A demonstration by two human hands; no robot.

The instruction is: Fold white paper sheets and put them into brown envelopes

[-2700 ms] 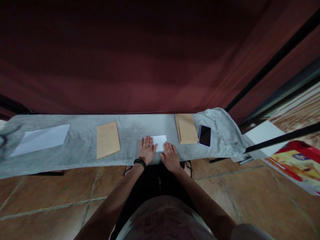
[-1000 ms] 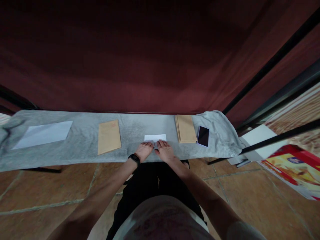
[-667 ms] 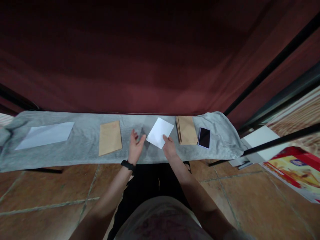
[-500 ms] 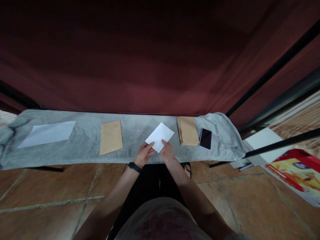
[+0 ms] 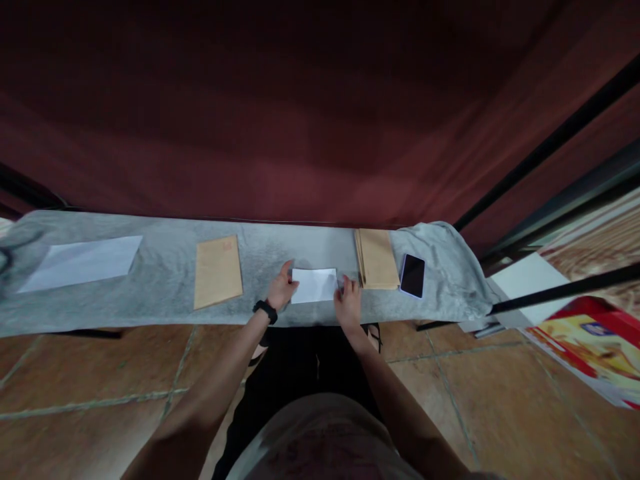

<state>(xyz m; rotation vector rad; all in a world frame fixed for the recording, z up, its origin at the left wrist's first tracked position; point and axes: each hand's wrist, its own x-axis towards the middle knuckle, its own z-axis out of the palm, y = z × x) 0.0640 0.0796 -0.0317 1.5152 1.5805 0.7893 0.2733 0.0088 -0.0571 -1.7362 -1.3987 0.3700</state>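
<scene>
A small white folded paper lies lengthwise in front of me, level with the grey cloth. My left hand, with a black band on its wrist, has its thumb on the paper's left edge and its index finger extended beyond it. At the opposite end, the thumb and fingers of my right hand are bent around the right edge. Both hands hold the paper by its short ends. How much of it lies under the fingers is hidden. Right of my right hand sits a stack of brown envelopes.
A single brown envelope lies to the left, with a larger white sheet farther left. A phone rests right of the stack. Grey cloth covers the narrow table, with a dark red curtain behind. A red-and-yellow box stands at right.
The paper has turned from a slanted diamond to lie straight and lengthwise, lower toward the cloth. My hands have moved apart, from its near corner to its left and right ends.
</scene>
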